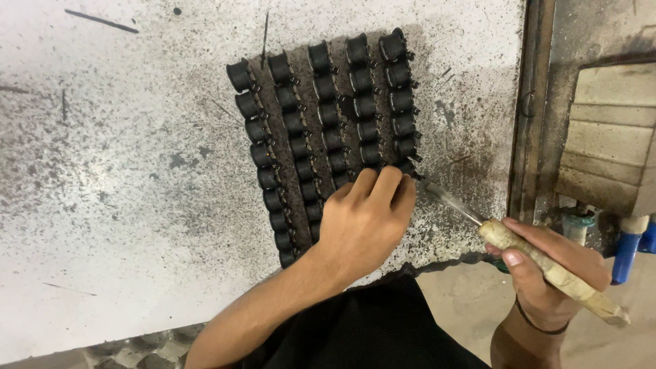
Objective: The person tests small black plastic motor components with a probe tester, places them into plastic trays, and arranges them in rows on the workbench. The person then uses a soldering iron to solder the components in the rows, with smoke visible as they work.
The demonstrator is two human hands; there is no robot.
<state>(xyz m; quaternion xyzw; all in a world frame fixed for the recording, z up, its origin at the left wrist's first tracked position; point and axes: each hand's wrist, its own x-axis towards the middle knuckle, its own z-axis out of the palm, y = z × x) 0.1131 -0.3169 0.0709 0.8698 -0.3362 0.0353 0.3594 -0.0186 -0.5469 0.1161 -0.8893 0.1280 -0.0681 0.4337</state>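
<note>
Black bobbins [321,130] under left fingers [383,188]; right fingers [547,263] around soldering iron [540,263] beyond table edge [516,137].

Looked down on a pale worktop [116,205], speckled and stained dark, scratched here and there. Ran along its right edge, a rusty metal strip [527,102]. Stood beyond that, a stepped, dusty beige block [608,137]. Sat low at the far right, near the floor, blue and white plastic pieces [632,246], too small to make out. Showed at the bottom, black cloth [369,335].
</note>
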